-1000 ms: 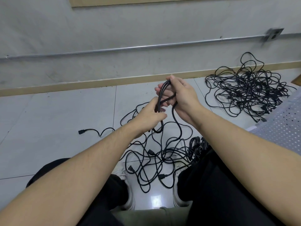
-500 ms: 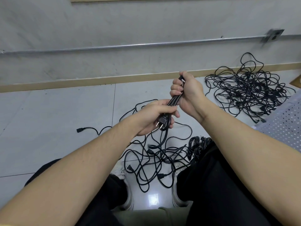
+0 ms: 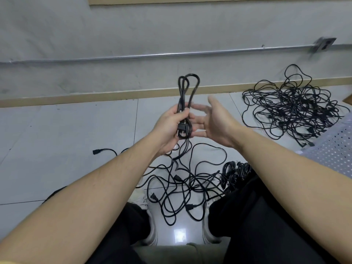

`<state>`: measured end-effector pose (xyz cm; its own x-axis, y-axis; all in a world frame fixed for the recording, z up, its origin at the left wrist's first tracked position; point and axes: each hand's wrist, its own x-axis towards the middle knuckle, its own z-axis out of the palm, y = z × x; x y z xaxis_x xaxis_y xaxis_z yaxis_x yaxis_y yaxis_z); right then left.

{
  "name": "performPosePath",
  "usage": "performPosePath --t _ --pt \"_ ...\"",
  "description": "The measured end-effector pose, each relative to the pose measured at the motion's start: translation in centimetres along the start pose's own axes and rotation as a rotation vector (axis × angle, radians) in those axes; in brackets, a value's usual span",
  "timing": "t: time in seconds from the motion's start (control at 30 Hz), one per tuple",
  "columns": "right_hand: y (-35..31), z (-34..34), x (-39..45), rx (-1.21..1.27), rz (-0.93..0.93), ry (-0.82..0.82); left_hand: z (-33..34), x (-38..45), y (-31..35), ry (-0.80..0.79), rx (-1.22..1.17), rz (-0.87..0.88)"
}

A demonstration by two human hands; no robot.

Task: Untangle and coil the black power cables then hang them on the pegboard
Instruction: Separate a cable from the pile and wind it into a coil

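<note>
My left hand [image 3: 172, 124] grips a black power cable [image 3: 187, 88] folded into narrow loops that stand up above my fist; its two-pin plug [image 3: 181, 128] lies against my palm. The rest of this cable trails down to the floor. My right hand [image 3: 213, 121] is open just right of the loops, fingers straight and spread, holding nothing. A loose tangle of black cables [image 3: 182, 189] lies on the floor tiles between my feet. A coiled bundle [image 3: 235, 171] sits by my right knee.
A big heap of tangled black cables [image 3: 293, 109] lies on the floor at the right near the wall. A white perforated pegboard [image 3: 331, 149] lies at the right edge. A metal conduit [image 3: 152, 56] runs along the grey wall. One cable end [image 3: 96, 151] lies at left.
My right hand has let go of the cable and opened beside it. My left hand now holds the loops alone and has raised them upright.
</note>
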<state>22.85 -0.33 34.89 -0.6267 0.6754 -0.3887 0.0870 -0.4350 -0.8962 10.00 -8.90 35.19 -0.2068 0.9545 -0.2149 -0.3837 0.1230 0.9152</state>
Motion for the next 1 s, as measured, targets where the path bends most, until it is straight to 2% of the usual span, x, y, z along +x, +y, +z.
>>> performPosePath --t 0.1,0.2,0.27,0.33,0.4,0.53,0.67,0.73,0.87,1.0 --pt "1.4 0.7 -0.6 -0.391 0.105 -0.187 -0.7 0.4 0.6 0.147 -0.058 0.085" --pt "2.2 1.1 -1.7 -0.581 0.154 -0.353 -1.4 0.8 0.8 0.242 -0.060 0.147" --pt "2.3 1.1 -2.0 -0.650 0.093 -0.374 -1.9 1.0 1.0 0.287 -0.101 0.153" --pt "2.8 1.2 -1.7 -0.700 0.017 -0.311 -2.1 1.0 1.1 0.286 -0.123 0.138" --pt "3.2 1.7 -1.5 -0.684 -0.035 -0.250 -1.7 0.9 0.9 0.271 -0.093 0.108" --pt "3.4 2.8 -0.9 -0.602 -0.065 -0.245 -0.7 0.9 0.4 0.287 -0.063 0.095" --pt "4.2 3.0 -0.6 -0.722 -0.093 -0.270 -1.4 1.3 0.5 0.352 -0.104 0.073" --pt "4.1 3.5 -0.8 -0.667 -0.102 -0.299 -1.6 1.4 0.8 0.395 -0.151 0.084" --pt "3.0 4.2 -1.2 -0.398 -0.075 -0.288 -2.1 1.7 1.7 0.466 -0.256 0.103" --pt "2.9 4.2 -1.7 -0.442 -0.060 -0.264 -2.5 1.4 1.9 0.456 -0.228 0.133"
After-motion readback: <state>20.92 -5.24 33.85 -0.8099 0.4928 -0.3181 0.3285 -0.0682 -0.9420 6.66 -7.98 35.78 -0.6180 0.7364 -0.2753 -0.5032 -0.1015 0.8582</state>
